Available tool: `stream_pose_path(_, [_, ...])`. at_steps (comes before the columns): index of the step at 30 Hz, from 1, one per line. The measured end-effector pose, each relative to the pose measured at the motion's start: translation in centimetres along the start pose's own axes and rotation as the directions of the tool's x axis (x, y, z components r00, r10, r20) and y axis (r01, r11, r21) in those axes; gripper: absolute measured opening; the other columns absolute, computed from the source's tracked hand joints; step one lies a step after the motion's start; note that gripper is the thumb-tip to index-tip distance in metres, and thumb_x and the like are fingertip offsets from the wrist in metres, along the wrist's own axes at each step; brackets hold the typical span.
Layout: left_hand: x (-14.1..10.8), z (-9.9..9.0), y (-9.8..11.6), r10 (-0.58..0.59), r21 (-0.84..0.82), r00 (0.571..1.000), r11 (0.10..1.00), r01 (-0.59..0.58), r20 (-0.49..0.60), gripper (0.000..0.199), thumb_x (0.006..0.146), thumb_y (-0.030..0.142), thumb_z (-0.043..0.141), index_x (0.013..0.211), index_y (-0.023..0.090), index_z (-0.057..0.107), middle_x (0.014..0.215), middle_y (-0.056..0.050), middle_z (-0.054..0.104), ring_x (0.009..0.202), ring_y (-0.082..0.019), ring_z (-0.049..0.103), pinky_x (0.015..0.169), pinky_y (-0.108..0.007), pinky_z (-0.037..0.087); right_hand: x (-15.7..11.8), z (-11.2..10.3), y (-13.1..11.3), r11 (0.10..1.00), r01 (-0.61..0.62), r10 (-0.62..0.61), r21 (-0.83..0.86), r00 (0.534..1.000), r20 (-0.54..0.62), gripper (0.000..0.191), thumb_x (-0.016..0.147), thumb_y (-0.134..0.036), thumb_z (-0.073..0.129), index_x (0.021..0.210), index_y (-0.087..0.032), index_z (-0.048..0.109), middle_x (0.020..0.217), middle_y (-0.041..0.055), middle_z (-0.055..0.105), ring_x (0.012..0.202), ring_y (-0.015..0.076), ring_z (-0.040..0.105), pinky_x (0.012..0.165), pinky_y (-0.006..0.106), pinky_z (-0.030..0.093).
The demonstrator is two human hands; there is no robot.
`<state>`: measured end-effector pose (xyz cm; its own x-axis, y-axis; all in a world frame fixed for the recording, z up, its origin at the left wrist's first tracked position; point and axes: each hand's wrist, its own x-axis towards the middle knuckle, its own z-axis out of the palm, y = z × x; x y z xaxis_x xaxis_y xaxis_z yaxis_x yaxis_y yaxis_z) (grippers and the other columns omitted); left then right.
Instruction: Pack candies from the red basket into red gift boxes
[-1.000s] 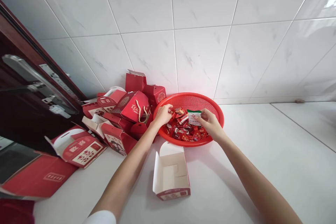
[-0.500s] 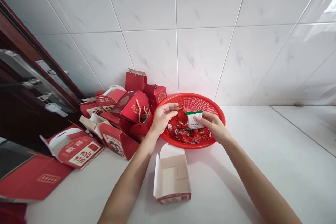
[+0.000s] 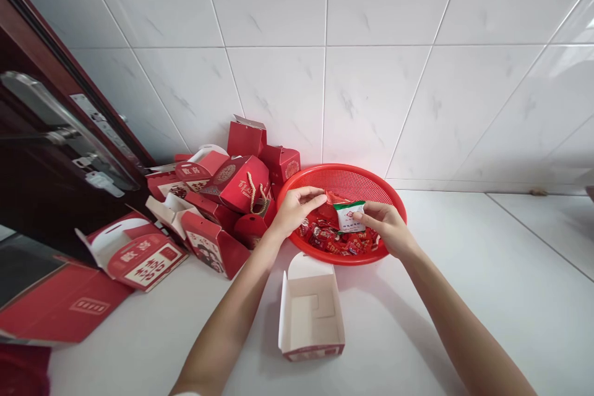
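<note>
Over a red plastic basket (image 3: pixel 304 249) both my hands work close together. Several red-wrapped sweets (image 3: pixel 331 238) lie inside it. My right hand (image 3: pixel 387 226) is closed on a small white packet (image 3: pixel 349 218) with a green top edge, held upright between thumb and fingers. My left hand (image 3: pixel 297 210) pinches the edge of a shiny red packet (image 3: pixel 330 199), partly hidden behind the white one. In front of the basket, between my forearms, an open carton (image 3: pixel 312 315) shows its bare cream inside.
To the left, folded red gift boxes (image 3: pixel 236 185) are piled against the tiled wall (image 3: pixel 273 93). More boxes (image 3: pixel 151 253) lie nearer, beside a dark door with a metal handle (image 3: pixel 41 105). Everything stands on a white countertop (image 3: pixel 487 297).
The view has shifted slightly, so the scene sits a little further right. My hands stay over the basket, and the red packet by my left fingertips shows more clearly.
</note>
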<state>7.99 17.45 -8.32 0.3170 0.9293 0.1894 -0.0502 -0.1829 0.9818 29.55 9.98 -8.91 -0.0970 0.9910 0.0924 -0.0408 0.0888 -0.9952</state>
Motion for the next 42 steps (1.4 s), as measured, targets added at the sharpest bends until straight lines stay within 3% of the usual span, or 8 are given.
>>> stream_pose_path(6, [0.0,-0.1,-0.1,-0.048,-0.069,0.998,0.996,0.05,0.029,0.034,0.07,0.049,0.084,0.083,0.019,0.079,0.09,-0.006,0.079,0.09,-0.023,0.07,0.088,-0.035,0.053,0.1,-0.2,0.4,0.999,0.013,-0.013,0.048,1.0,0.006,0.039,0.076,-0.058,0.084,0.093,-0.023,0.082,0.094,0.0065,0.081,0.091,0.0282,0.075,0.086,0.041,0.061])
stream_pose_path(14, [-0.1,0.2,-0.3,-0.112,-0.191,0.99,0.973,0.126,0.086,0.036,0.067,0.049,0.086,0.081,0.019,0.073,0.089,-0.004,0.076,0.085,-0.019,0.068,0.078,-0.029,0.051,0.1,-0.1,0.3,1.0,0.016,-0.016,0.017,0.999,-0.037,0.04,0.069,-0.06,0.088,0.083,-0.023,0.081,0.085,0.0046,0.078,0.084,0.0269,0.073,0.082,0.041,0.061])
stream_pose_path(24, [0.3,0.3,-1.0,-0.144,-0.353,0.989,0.925,0.144,0.027,0.042,0.06,0.049,0.093,0.075,0.016,0.071,0.077,-0.002,0.073,0.079,-0.019,0.068,0.076,-0.03,0.051,0.6,-0.5,0.8,0.987,0.016,-0.013,0.161,1.0,-0.018,0.038,0.065,-0.055,0.093,0.079,-0.022,0.081,0.083,0.0058,0.079,0.08,0.0264,0.074,0.077,0.039,0.06])
stream_pose_path(31, [0.1,0.0,-0.6,-0.068,-0.2,0.998,0.978,0.065,-0.012,0.039,0.066,0.052,0.088,0.079,0.017,0.077,0.081,-0.002,0.074,0.081,-0.018,0.065,0.078,-0.029,0.05,0.6,-0.4,0.7,0.968,0.074,-0.053,0.239,0.994,-0.093,0.033,0.066,-0.051,0.094,0.08,-0.022,0.084,0.083,0.0059,0.08,0.077,0.0243,0.074,0.074,0.035,0.06])
stream_pose_path(39, [0.1,-0.8,-0.8,-0.112,-0.03,0.993,0.993,0.114,0.045,0.041,0.065,0.044,0.09,0.096,0.018,0.082,0.098,-0.007,0.079,0.091,-0.022,0.068,0.084,-0.034,0.052,0.7,-0.5,0.9,0.956,0.085,-0.058,0.28,0.993,-0.104,0.034,0.067,-0.051,0.094,0.084,-0.023,0.084,0.086,0.0074,0.081,0.081,0.0276,0.075,0.078,0.04,0.061])
stream_pose_path(42, [0.1,-0.7,-1.1,-0.127,-0.021,0.989,0.991,0.129,0.072,0.041,0.068,0.046,0.088,0.096,0.017,0.082,0.098,-0.007,0.079,0.084,-0.02,0.066,0.078,-0.032,0.051,0.7,-0.5,0.9,0.959,0.086,-0.06,0.272,0.993,-0.103,0.034,0.067,-0.051,0.093,0.084,-0.023,0.084,0.087,0.0078,0.081,0.084,0.0285,0.075,0.078,0.041,0.06])
